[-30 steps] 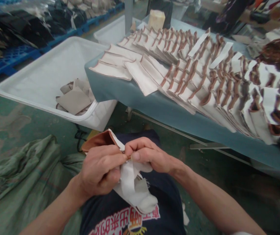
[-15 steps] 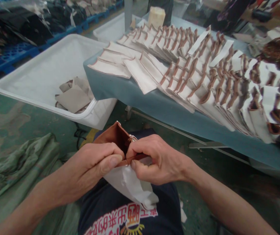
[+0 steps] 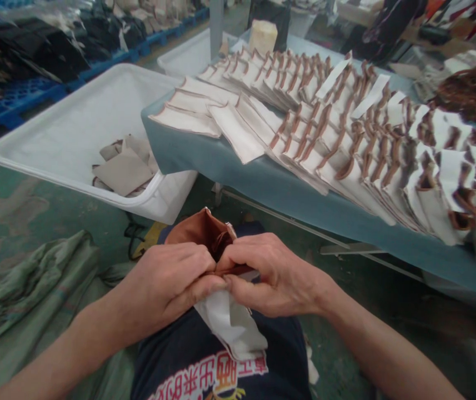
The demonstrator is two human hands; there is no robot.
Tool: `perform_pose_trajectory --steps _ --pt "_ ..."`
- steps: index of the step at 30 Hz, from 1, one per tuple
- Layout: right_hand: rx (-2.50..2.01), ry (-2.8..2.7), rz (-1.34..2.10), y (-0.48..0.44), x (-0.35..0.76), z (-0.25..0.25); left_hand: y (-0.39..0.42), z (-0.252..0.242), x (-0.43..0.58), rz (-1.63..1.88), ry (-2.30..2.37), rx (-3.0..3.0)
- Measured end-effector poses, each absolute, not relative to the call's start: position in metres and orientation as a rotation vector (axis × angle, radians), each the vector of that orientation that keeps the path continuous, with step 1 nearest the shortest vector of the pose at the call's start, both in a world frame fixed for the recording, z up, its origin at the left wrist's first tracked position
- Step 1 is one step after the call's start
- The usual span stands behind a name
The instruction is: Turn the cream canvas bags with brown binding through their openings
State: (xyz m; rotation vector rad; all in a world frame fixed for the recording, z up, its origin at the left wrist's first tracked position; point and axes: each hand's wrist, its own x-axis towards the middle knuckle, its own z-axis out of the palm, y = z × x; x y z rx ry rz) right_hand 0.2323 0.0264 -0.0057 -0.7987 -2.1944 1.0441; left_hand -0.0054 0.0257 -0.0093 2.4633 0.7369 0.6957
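Note:
Over my lap is a pouch-like sewn piece (image 3: 194, 230), brown inside, with its mouth gaping upward and a whitish outer side (image 3: 231, 328) hanging below my fingers. My left hand (image 3: 179, 278) pinches its near brown edge between thumb and curled fingers. Right beside it, my right hand (image 3: 266, 272) grips the same edge, the two thumbs almost touching. The fingertips inside the fold are partly hidden.
A blue-grey covered table (image 3: 238, 172) at the right bears long rows of similar white-and-brown pieces (image 3: 304, 133). Left of it stands a white plastic tub (image 3: 66, 116) with several grey-beige pieces (image 3: 125, 169) inside. Green cloth (image 3: 41, 294) lies at lower left; blue pallets (image 3: 16, 105) sit behind.
My left thumb has slid right along the brown edge, up to my right thumb. The pouch's mouth has shifted slightly right, and the white side hangs more folded.

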Motion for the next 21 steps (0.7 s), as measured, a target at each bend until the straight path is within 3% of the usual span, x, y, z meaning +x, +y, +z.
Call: perform_pose_trajectory --steps 7,15,21 --pt "-0.793 -2.225 1.258 0.026 0.243 0.005 0.026 -0.006 0.000 0.607 0.697 2.257" --pt "-0.629 -1.469 2.049 0.026 0.219 -0.013 0.016 -0.023 0.005 0.764 0.680 1.287" --pt "-0.659 -1.249 1.968 0.008 0.204 -0.037 -0.005 -0.042 0.019 0.859 0.729 1.022"
